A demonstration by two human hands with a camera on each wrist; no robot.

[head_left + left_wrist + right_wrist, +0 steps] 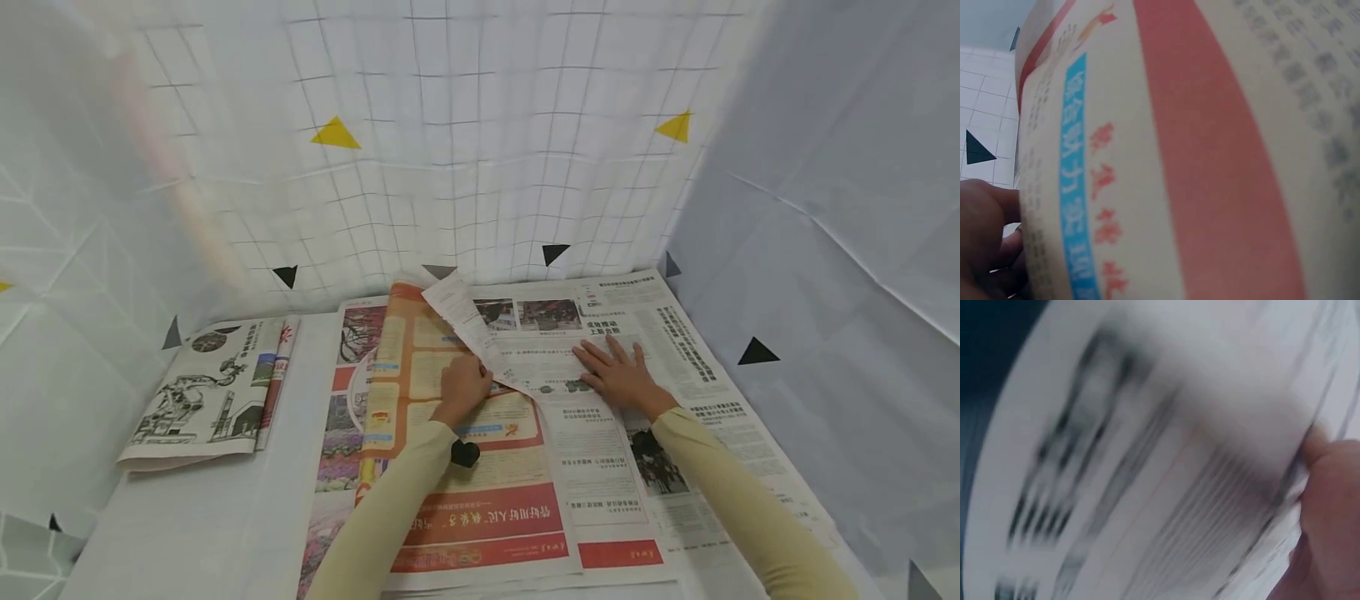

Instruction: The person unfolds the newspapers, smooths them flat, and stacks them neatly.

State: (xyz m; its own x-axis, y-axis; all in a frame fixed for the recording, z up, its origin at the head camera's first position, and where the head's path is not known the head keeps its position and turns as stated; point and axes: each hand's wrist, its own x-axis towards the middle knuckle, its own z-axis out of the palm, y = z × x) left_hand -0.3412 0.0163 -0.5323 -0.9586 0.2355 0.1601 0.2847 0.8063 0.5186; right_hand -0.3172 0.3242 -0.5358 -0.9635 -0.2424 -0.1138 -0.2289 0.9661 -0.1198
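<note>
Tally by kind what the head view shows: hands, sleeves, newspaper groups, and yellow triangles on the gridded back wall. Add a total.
Hands: left hand, right hand = 2
Sleeves: left sleeve, right sleeve = 2
Newspaper groups: spread newspapers, folded newspapers = 2
Yellow triangles: left triangle, right triangle = 2
Total: 8

1. We look down on a white table (172,525), its bare top showing most plainly toward the left front.
2. On its left part we find a folded newspaper (198,396) with a black line drawing, lying partly over a second folded paper (276,383) whose red-printed edge shows at the right.
3. Across the middle and right we see newspaper sheets (705,417) spread out and overlapping.
4. We cannot tell how many of these sheets touch the tabletop itself.
</note>
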